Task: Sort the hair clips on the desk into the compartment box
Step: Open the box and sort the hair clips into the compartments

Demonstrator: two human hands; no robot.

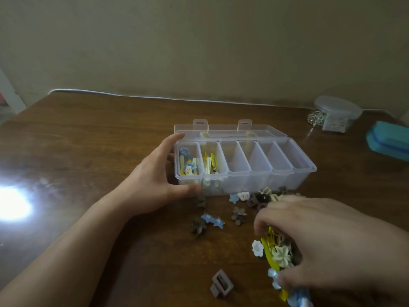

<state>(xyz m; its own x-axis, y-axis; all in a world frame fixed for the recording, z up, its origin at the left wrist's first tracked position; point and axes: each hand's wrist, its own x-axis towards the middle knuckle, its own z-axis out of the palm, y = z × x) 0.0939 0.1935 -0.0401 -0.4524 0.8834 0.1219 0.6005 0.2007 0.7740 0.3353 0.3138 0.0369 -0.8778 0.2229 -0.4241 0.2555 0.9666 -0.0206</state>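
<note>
A clear compartment box [261, 180] stands open on the wooden desk, its lid [228, 130] folded back. Its two leftmost compartments hold blue and yellow clips [190, 167]; the other compartments look bare. My left hand [155, 180] grips the box's left end, thumb on the front wall and fingers on the far corner. My right hand [327, 240] lies with curled fingers over a pile of hair clips [276, 251] and pinches yellow clips [269, 237]. Loose brown, blue and white clips [239, 214] lie scattered in front of the box.
A grey square clip [221, 283] lies near the front edge. A round clear jar [334, 114] with small items stands at the back right, a teal case [389, 140] beside it. Bright glare [11, 204] marks the desk's left. A wall runs behind the desk.
</note>
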